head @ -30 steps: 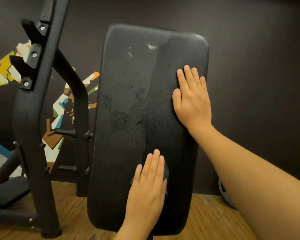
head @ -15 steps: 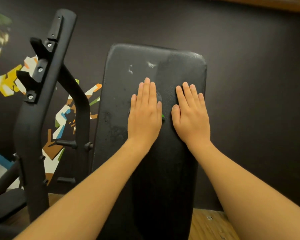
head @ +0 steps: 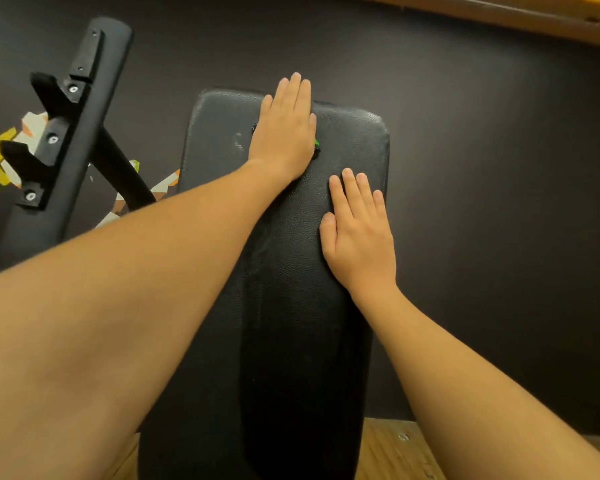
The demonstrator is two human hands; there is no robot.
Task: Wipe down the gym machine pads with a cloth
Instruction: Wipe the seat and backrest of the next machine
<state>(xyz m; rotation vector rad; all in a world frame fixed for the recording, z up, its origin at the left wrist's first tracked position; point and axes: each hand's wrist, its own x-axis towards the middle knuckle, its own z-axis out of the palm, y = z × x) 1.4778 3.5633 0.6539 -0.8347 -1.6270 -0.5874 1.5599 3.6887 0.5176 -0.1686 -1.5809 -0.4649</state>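
Pad: the black backrest pad (head: 291, 323) is standing roughly upright in the middle of the view, in front of a dark wall (head: 499, 202).
Cloth: the cloth (head: 316, 145) is lying flat against the pad's upper part, close to the top edge. It is almost wholly hidden under the left hand, with only a dark corner and a green sliver peeking out beside the palm.
Left hand: the left hand (head: 284, 129) is lying released, fingers straight and together, pressing the cloth onto the pad. Its fingertips are reaching past the top edge.
Right hand: the right hand (head: 359, 237) is resting flat on the pad's right side, lower down. Its fingers are straight, it is grasping nothing, and it is apart from the cloth.
Pad handling: the grained vinyl is probably giving a little under pressure and turning slick where damp. Being fixed to the machine, it looks unlikely to shift.
Cloth handling: it is looking thin, light and limp, so it is likely to bunch or slip out unless the whole palm is bearing on it.
Where to hold: flat-palm pressure over the cloth's middle is looking the best choice, with the other hand bracing the pad's side.
Frame: a black machine upright (head: 66, 133) with bolted hooks is standing to the left.
Writing: no brand or lettering is showing legibly, and the wall mural (head: 0, 154) is showing only coloured shapes.
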